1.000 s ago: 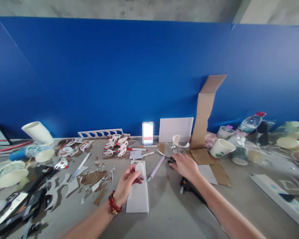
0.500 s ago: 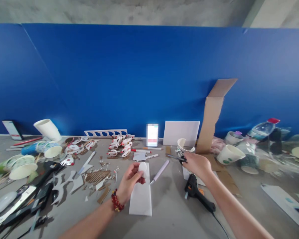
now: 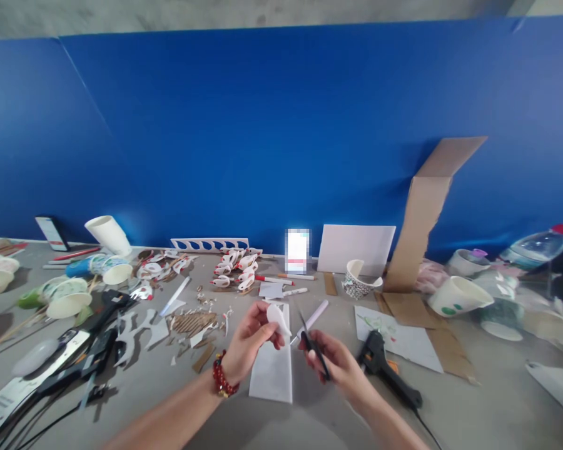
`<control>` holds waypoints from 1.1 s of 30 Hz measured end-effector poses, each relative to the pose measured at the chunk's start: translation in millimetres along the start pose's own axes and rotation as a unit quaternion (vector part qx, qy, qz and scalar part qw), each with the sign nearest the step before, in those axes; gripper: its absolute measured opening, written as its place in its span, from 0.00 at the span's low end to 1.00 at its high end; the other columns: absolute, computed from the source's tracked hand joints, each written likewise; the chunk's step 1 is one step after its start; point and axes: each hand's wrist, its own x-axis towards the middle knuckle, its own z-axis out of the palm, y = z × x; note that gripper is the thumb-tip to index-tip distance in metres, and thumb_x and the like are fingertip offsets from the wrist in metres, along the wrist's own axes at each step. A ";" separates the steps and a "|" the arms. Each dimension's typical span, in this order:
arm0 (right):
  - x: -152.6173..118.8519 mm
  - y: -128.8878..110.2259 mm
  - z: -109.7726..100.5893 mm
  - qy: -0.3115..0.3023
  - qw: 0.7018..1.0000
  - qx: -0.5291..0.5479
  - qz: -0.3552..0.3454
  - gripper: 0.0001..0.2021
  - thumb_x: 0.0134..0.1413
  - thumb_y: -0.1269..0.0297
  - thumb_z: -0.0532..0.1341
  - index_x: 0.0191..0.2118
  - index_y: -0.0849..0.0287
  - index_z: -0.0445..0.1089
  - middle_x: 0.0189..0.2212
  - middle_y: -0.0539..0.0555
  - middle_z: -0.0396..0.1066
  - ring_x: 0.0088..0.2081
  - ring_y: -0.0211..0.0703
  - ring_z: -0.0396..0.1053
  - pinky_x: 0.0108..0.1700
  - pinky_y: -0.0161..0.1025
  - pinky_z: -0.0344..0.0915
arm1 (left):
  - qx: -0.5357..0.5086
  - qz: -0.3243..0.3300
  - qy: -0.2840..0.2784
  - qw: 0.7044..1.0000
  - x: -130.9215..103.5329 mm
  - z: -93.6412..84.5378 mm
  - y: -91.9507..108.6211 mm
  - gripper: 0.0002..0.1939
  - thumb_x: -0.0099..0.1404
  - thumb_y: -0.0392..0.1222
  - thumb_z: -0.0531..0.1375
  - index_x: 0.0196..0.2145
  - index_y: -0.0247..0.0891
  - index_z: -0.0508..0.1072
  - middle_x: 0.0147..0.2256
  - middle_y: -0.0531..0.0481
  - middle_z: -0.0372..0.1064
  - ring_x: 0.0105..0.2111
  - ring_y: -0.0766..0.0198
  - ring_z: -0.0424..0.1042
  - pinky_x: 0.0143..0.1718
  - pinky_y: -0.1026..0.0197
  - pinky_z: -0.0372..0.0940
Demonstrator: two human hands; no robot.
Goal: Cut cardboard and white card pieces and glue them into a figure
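Observation:
My left hand (image 3: pixel 258 334), a red bead bracelet on its wrist, pinches a small white paper piece (image 3: pixel 278 320) with a rounded edge. Opposite it, my right hand (image 3: pixel 331 362) holds a pair of scissors (image 3: pixel 316 353) with black handles, the blades pointing up and away. A short gap separates scissors and paper. Beneath my left hand lies a long white strip (image 3: pixel 271 375), and just beyond my right fingers is a pale lilac pen-like cutter (image 3: pixel 315 314). A black glue gun (image 3: pixel 388 372) rests to the right of my right hand.
At the back stand a patterned cut paper cup (image 3: pixel 360 284), a white board (image 3: pixel 356 249) and an upright cardboard piece (image 3: pixel 415 231). Several red-and-white paper pieces (image 3: pixel 237 269) and brown corrugated scraps (image 3: pixel 192 323) lie left. Paper cups (image 3: pixel 460 295) crowd the right; a phone (image 3: pixel 51 233) leans far left.
My right hand has picked up the scissors beside the patterned cup and brought them back near my left hand. The paper in my left hand has turned. The view has shifted slightly left.

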 end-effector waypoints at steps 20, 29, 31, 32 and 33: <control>-4.2 5.6 1.9 0.033 0.935 -0.334 -0.113 0.18 0.48 0.52 0.64 0.21 0.56 0.58 0.18 0.45 0.56 0.21 0.35 0.50 0.23 0.32 0.47 | 0.060 -0.011 0.008 0.998 -14.9 -1.3 0.0 0.11 0.64 0.43 0.63 0.41 0.39 0.64 0.30 0.52 0.72 0.27 0.64 0.75 0.32 0.60 0.68; -5.3 6.6 0.9 0.028 0.928 -0.360 -0.092 0.18 0.49 0.54 0.64 0.21 0.56 0.57 0.19 0.46 0.58 0.21 0.36 0.55 0.23 0.32 0.49 | 0.039 -0.020 -0.006 0.999 -15.5 -2.8 -5.6 0.09 0.66 0.41 0.61 0.41 0.39 0.65 0.34 0.51 0.71 0.29 0.65 0.74 0.35 0.59 0.69; -6.1 5.1 0.6 0.022 0.924 -0.373 -0.084 0.17 0.49 0.54 0.64 0.21 0.56 0.58 0.19 0.47 0.60 0.21 0.37 0.56 0.24 0.32 0.50 | 0.032 -0.017 -0.010 0.999 -15.9 -3.1 -6.1 0.09 0.66 0.42 0.61 0.41 0.39 0.65 0.36 0.49 0.72 0.30 0.64 0.74 0.36 0.59 0.68; -6.7 4.0 0.5 0.018 0.921 -0.382 -0.080 0.17 0.49 0.54 0.64 0.21 0.56 0.59 0.20 0.47 0.61 0.22 0.37 0.57 0.25 0.32 0.50 | 0.030 -0.015 -0.011 0.999 -16.1 -3.1 -6.4 0.08 0.66 0.42 0.61 0.41 0.39 0.66 0.36 0.48 0.72 0.30 0.64 0.74 0.36 0.59 0.68; -7.3 2.9 0.5 0.014 0.917 -0.392 -0.077 0.17 0.49 0.54 0.64 0.22 0.56 0.59 0.20 0.48 0.62 0.22 0.37 0.57 0.25 0.32 0.51 | 0.030 -0.011 -0.011 0.999 -16.3 -3.0 -6.8 0.08 0.67 0.43 0.60 0.40 0.38 0.66 0.36 0.48 0.72 0.30 0.64 0.74 0.35 0.59 0.68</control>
